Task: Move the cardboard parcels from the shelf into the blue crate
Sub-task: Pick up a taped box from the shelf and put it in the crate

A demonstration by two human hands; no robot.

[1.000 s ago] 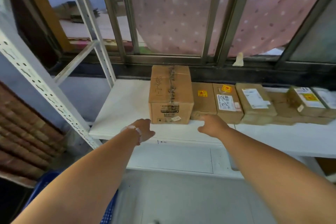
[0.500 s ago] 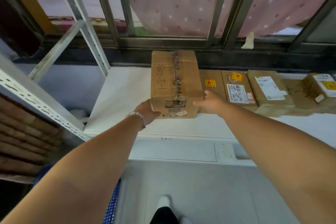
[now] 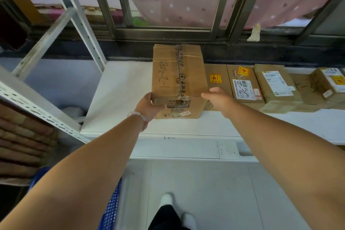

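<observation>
shelf: the white shelf [image 3: 119,87] runs across the middle of the frame; a row of parcels stands on it from the centre out to the right edge.
blue crate: only a strip of the blue crate [image 3: 112,209] shows, lower left of centre, mostly hidden by the left forearm.
tall parcel: the tall parcel [image 3: 177,73], with a handwritten number on top, stands at the centre of the frame, leftmost in the row and touching its lower neighbour [image 3: 217,80] on the right.
step in hand: judged as taking hold of the tall parcel for the lift. To do it well, both palms should press flat on opposite side faces; the right side is tight against the neighbour, so tilting or sliding the parcel toward the shelf's front edge first would likely give the fingers room. Then carry it down and left to the crate.
left hand: the left hand [image 3: 149,105] wraps the near left corner, thumb up the left face and fingers across the front face; a real hold.
right hand: the right hand [image 3: 217,99] is spread open, fingers straight, at the near right corner, touching or just short of it; I cannot tell which.
</observation>
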